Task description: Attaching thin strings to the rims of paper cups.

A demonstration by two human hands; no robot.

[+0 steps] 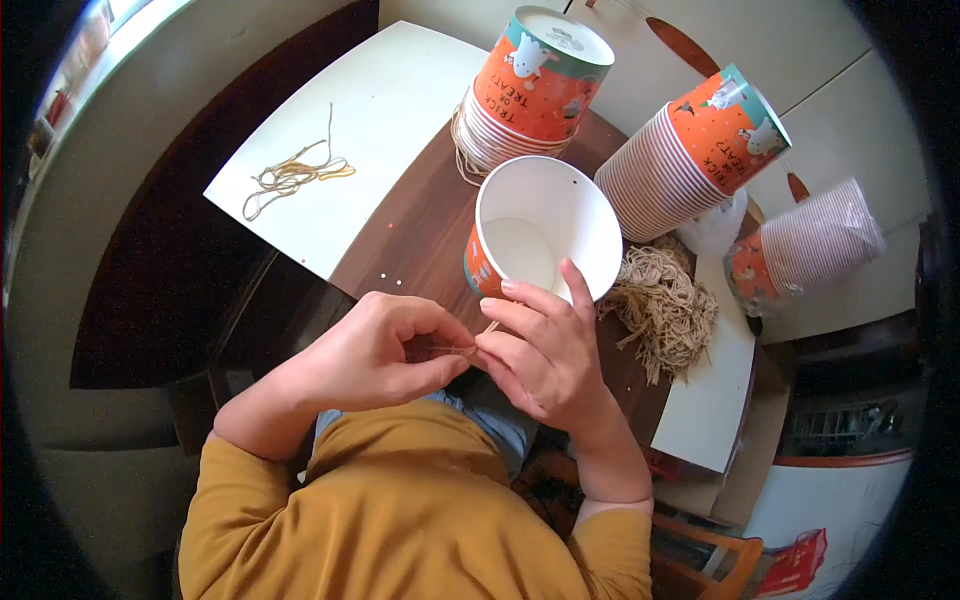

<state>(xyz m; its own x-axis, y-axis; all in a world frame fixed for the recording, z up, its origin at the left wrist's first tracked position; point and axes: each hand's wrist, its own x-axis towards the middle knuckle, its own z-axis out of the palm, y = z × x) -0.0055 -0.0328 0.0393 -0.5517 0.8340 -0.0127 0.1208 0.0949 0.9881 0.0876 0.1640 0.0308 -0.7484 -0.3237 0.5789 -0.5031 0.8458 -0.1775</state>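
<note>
Both my hands meet at the table's near edge, over my lap. The fingers of my left hand are pinched on a thin beige cord. My right hand pinches the same cord between thumb and fingers, its little finger raised. Where the fingertips meet, the cord is mostly hidden. Just beyond my right hand, a round paper bucket, white inside and orange outside, stands mouth up. To its right lies a thick tangled bundle of beige cords.
Behind the bucket rises an upside-down stack of orange paper buckets, cord around its base. Another tall stack leans to the right, and a plastic-wrapped stack lies beyond. Loose cords lie on the table's white left part.
</note>
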